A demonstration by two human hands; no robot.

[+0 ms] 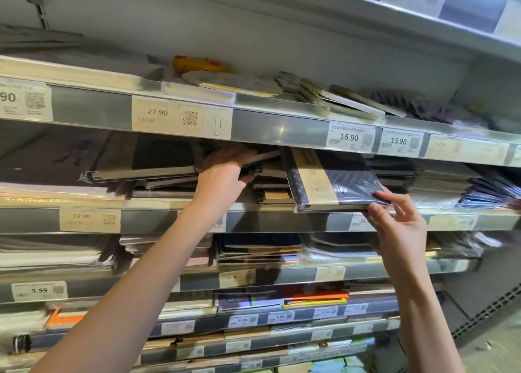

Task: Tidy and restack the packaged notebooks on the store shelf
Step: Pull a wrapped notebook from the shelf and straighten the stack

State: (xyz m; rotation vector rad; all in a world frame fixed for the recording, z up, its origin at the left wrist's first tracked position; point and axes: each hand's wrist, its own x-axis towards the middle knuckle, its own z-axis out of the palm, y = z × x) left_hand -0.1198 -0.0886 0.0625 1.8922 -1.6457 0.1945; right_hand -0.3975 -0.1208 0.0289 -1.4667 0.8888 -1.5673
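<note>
On the second shelf (pixel 146 220) lie messy piles of plastic-wrapped notebooks. My left hand (pixel 222 172) reaches into the middle pile and grips the edge of a dark notebook (pixel 265 158) that sticks out tilted. My right hand (pixel 397 217) pinches the front right corner of a navy quilted notebook with a tan paper band (pixel 332 181), lifted at an angle over the shelf edge. A wide grey wrapped notebook (pixel 141 161) lies tilted on the pile to the left.
Stacks of dark notebooks (pixel 439 181) fill the shelf to the right. The shelf above (pixel 267 124) carries price tags, spiral pads (pixel 338 96) and a yellow item (pixel 197 64). Lower shelves (pixel 253 282) hold more coloured notebooks. A vented grey wall panel (pixel 493 308) stands at the right.
</note>
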